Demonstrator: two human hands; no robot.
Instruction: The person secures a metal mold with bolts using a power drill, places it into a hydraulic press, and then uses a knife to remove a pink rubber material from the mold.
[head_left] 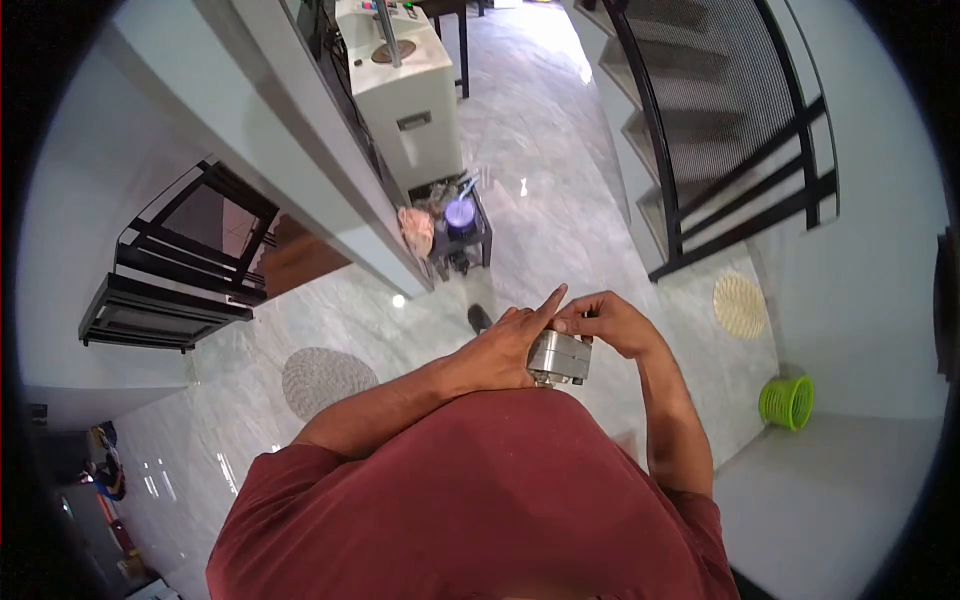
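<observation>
A silvery metal machine part (563,356), blocky with a seam around it and small bolts or studs at its lower end, is held close in front of my body. My left hand (505,348) is closed around its left side, the index finger stretched out past the top. At the part's upper end, my right hand (617,322) is bent inward, thumb and fingers pinched together. Whatever small thing may be between those fingertips is hidden. The maroon shirt (500,480) fills the view just below the part.
Ahead stands a white cabinet (425,145); a low black rack (488,230) by it carries a purple container (460,213) and pinkish cloth (416,230). A black-railed staircase (660,170) rises at right. A round woven mat (740,305), green basket (787,402) and grey rug (325,380) lie around me.
</observation>
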